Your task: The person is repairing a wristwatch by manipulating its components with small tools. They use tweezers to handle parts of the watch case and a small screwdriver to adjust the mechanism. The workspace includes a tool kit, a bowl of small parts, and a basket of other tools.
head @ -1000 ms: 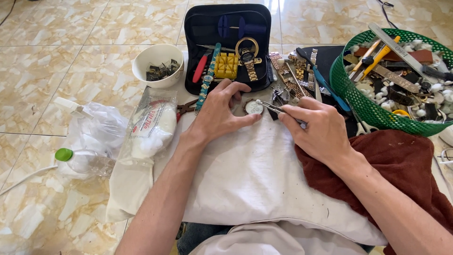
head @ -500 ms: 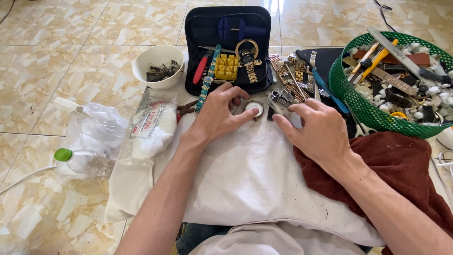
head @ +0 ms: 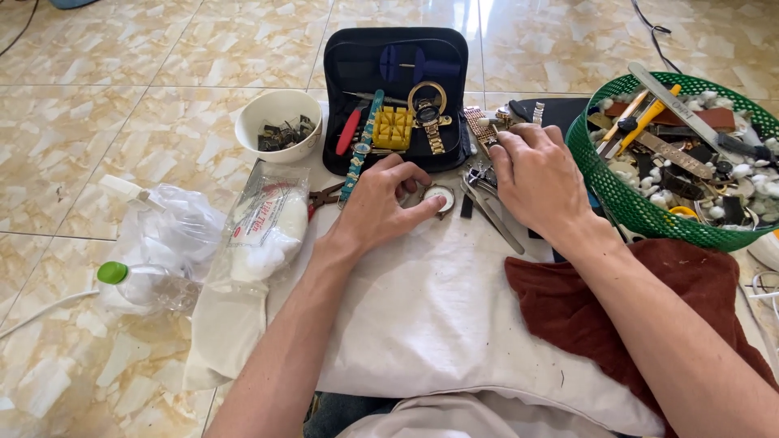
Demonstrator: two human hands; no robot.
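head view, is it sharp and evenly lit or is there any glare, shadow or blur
Head view: bright, even daylight, sharp across the left hand, right hand and small watch case; soft shadows under the hands on the white cloth; mild sheen on the floor tiles; slight wide-angle bending at the edges.

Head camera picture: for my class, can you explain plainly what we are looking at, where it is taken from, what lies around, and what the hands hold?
The view comes from a camera on a person's head, looking down at their own bare arms. They work over a white cloth on a tiled floor. The left hand pinches a small round watch case. The right hand rests on metal tools and watch bands; whether it grips one cannot be told. Around them lie an open black tool case, a white bowl, a green basket of parts, a dark red cloth and a plastic bottle.
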